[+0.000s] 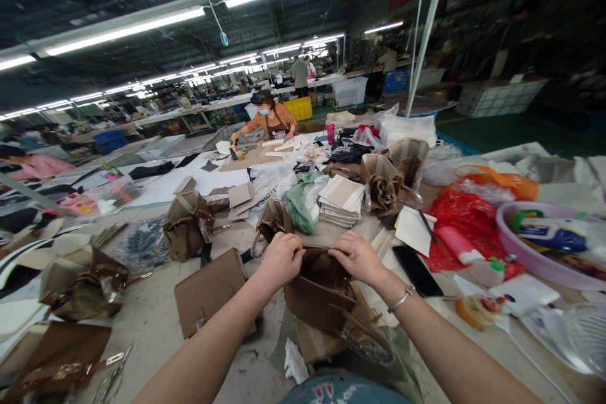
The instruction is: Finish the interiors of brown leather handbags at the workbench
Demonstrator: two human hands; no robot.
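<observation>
A brown handbag (315, 300) stands in front of me, its mouth upward and its dark inside showing. My left hand (284, 257) pinches the far rim at its left end, fingers closed on the edge. At the right end of the same rim, my right hand (357, 257) grips the edge between thumb and fingers. A handle wrapped in clear plastic (367, 341) hangs from the bag's near side. Just left of it lies a brown bag with a flat flap (213, 290). Behind my left hand a smaller open brown bag (274, 219) stands upright.
More brown bags (85, 281) stand at the left, with scissors (113, 375) near the front edge. A stack of boards (341, 199) lies beyond my hands. To the right are a black phone (416, 270), a red plastic bag (464, 221) and a purple basin (506, 227). A co-worker (274, 117) works across the table.
</observation>
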